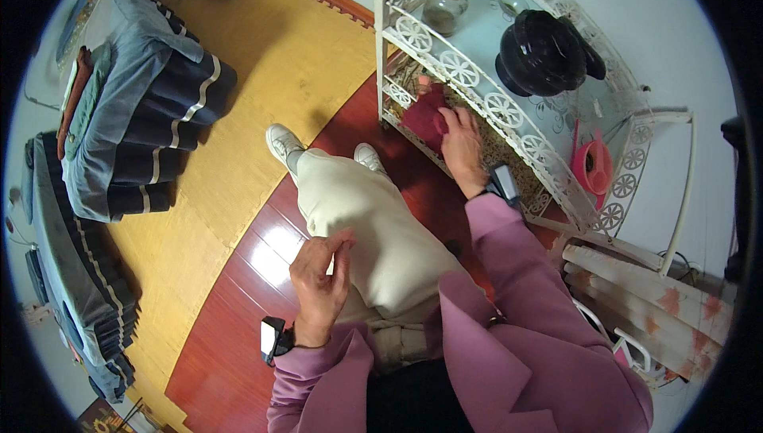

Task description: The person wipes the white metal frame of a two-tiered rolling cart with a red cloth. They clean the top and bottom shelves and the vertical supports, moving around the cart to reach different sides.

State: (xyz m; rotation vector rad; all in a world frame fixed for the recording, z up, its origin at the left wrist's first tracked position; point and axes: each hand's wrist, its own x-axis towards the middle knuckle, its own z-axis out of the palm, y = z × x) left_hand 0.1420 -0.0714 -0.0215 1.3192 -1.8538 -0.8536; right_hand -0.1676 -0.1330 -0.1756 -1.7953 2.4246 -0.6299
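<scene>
My right hand (pixel 462 150) reaches to the lower shelf of a white metal trolley (pixel 458 68) with a wheel-patterned rail. Its fingers grip a bunched dark red cloth (pixel 424 118) by the near side. A small pinkish thing (pixel 424 80) pokes out just beyond the cloth; I cannot tell what it is. Over my lap, my left hand (pixel 322 281) is raised with its fingers curled and the thumb close to the index finger. Nothing shows in it. The speckled lower shelf (pixel 498 150) is partly hidden by the upper rail and my right hand.
On the upper glass shelf (pixel 483 13) are a lidded glass jar (pixel 446 4), a small glass dish (pixel 511 3) and a glossy black pot (pixel 539 54). A pink container (pixel 593 168) hangs at the trolley's end. Blue cloth-covered furniture (pixel 149 99) stands left, beyond yellow floor mats (pixel 238 75).
</scene>
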